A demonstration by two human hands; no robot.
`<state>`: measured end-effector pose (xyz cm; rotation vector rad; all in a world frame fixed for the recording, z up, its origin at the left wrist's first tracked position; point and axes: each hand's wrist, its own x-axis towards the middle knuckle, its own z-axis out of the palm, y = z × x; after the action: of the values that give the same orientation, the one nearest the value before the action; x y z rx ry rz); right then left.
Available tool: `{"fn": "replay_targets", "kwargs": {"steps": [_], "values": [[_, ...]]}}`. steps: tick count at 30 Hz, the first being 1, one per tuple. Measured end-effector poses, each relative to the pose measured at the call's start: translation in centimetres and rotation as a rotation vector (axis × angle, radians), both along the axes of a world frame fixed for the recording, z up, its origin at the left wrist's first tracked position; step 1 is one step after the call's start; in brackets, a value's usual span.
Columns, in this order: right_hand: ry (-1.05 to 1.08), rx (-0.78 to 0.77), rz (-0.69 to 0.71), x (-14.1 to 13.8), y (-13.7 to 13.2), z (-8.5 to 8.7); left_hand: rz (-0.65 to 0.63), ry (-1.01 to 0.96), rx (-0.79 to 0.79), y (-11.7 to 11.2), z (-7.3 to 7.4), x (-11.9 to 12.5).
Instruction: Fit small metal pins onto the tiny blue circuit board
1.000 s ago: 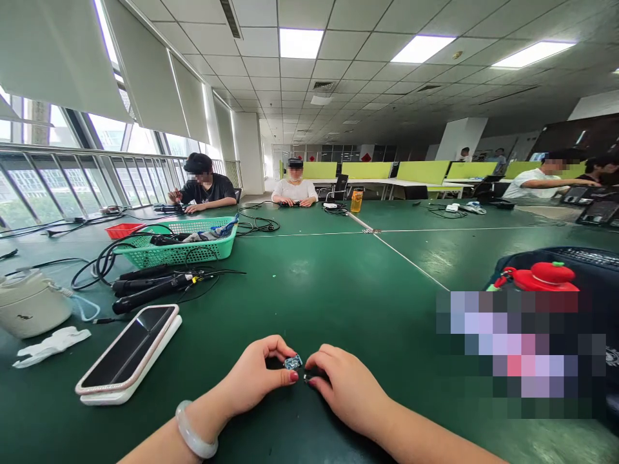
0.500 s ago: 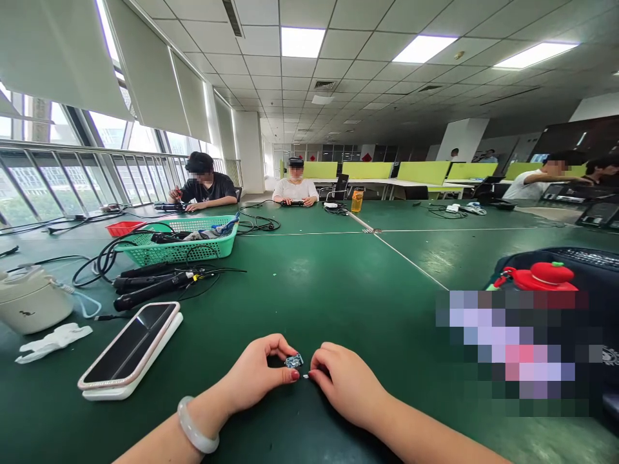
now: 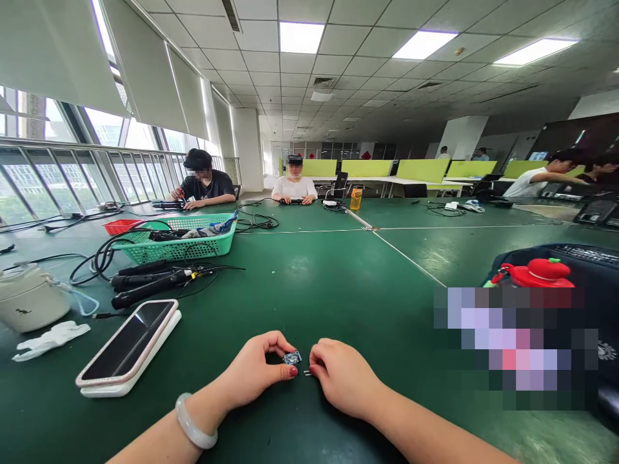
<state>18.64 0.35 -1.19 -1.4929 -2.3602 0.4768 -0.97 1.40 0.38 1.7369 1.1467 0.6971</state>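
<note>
Pinched between the thumb and fingers of my left hand is a small blue circuit board with pale markings. My right hand is closed just to its right, its thumb and forefinger pressed on a small part with thin metal prongs. The prongs point left towards the board, with a narrow gap between them. Most of that part is hidden by the fingers. Both hands are low over the green table.
A phone on a white box, a crumpled tissue and a cream container are at left. Behind them lie black handles with cables and a green basket. A dark bag stands right. People sit across the table.
The gap between the pronged part and the board looks slightly wider, and more of the prongs shows. Both hands keep their grip. The whole view has shifted a little.
</note>
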Motion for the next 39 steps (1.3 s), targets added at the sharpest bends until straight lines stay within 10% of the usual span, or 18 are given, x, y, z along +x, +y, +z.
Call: {"fn": "replay_targets", "kwargs": {"steps": [39], "values": [[-0.112,0.1,-0.006,0.3,0.2,0.1,-0.006,0.011,0.001,0.0,-0.1,0.1]]}}
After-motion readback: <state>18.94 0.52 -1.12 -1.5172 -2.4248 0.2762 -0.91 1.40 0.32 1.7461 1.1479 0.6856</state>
